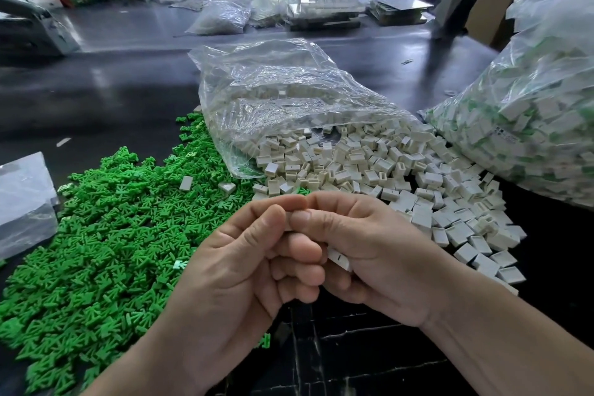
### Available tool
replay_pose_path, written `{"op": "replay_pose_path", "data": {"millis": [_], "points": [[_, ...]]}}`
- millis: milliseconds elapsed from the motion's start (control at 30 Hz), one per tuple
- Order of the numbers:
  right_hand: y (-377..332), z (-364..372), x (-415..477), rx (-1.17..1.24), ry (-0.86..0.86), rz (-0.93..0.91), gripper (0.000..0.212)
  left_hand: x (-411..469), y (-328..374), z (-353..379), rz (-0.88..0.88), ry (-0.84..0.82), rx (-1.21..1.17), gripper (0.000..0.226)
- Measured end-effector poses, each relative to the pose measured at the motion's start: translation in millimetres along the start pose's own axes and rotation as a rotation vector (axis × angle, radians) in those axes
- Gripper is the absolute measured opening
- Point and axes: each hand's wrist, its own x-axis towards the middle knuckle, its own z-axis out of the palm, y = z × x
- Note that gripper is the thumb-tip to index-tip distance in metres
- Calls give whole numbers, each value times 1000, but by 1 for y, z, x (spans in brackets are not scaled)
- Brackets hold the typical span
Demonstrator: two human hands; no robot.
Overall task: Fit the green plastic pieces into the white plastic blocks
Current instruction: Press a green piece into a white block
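The right hand (369,254) curls around a white block (339,259), and the left hand (238,270) is clenched, with its fingertips pinched against it. What they pinch is hidden, probably a piece from the green pile (106,235). Line it up with the block's slot and press straight, not tilted.

Left hand (244,270) and right hand (382,257), bare, nails short; bare left forearm (154,360) at 7 o'clock, right forearm (514,360) at 4 o'clock.
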Motion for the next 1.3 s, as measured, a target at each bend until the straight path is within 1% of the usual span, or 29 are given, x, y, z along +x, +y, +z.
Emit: {"op": "replay_pose_path", "data": {"millis": [67, 100, 167, 200, 233, 267, 300, 333, 367, 400, 433, 500, 567, 633, 767, 867, 967, 1033, 1133, 1200, 1300], "points": [[2, -1, 2, 24, 11, 4, 44, 2, 1, -2, 13, -17, 30, 35], [2, -1, 2, 40, 13, 8, 42, 3, 2, -2, 21, -21, 46, 37], [1, -2, 2, 108, -18, -8, 25, 3, 6, -3, 53, 21, 110, 38], [-1, -4, 2, 173, -70, -34, 21, 2, 8, -5, 82, 72, 189, 33], [-4, -6, 2, 259, -135, -64, 18, 2, 9, -6, 124, 137, 328, 27], [-6, -10, 3, 364, -194, -99, 13, 0, 9, -7, 181, 217, 544, 23], [-9, -13, 3, 473, -227, -126, 9, -1, 8, -9, 250, 284, 832, 22], [-11, -15, 3, 561, -216, -142, 10, -3, 6, -11, 315, 304, 1140, 26], [-12, -17, 3, 620, -171, -140, 12, -3, 3, -13, 362, 281, 1420, 36], [-13, -18, 4, 643, -100, -131, 13, -3, 0, -14, 384, 234, 1633, 45], [-13, -19, 5, 643, -27, -122, 12, -1, -4, -14, 388, 167, 1785, 49], [-13, -20, 6, 623, 88, -100, 13, 2, -10, -14, 383, 8, 1976, 52], [-13, -22, 8, 590, 148, -84, 18, 5, -12, -13, 355, -103, 2097, 47], [-14, -23, 7, 558, 166, -77, 18, 7, -12, -12, 361, -135, 2152, 39], [-12, -24, 7, 516, 146, -81, 14, 8, -9, -12, 456, -62, 2127, 24], [-10, -23, 7, 463, 135, -66, 13, 8, -7, -11, 487, -53, 2113, 23], [-9, -21, 6, 349, 153, -63, 7, 8, -7, -12, 492, -38, 2073, 21], [-8, -20, 5, 243, 183, -69, 7, 8, -6, -14, 478, 15, 2019, 24], [-5, -16, 4, 45, 242, -63, 17, 7, -1, -15, 482, 140, 1898, 22], [-3, -13, 3, -35, 237, -58, 21, 7, 1, -14, 490, 182, 1858, 20], [-3, -10, 3, -140, 219, -40, 17, 4, 4, -8, 476, 267, 1739, 19]]}}
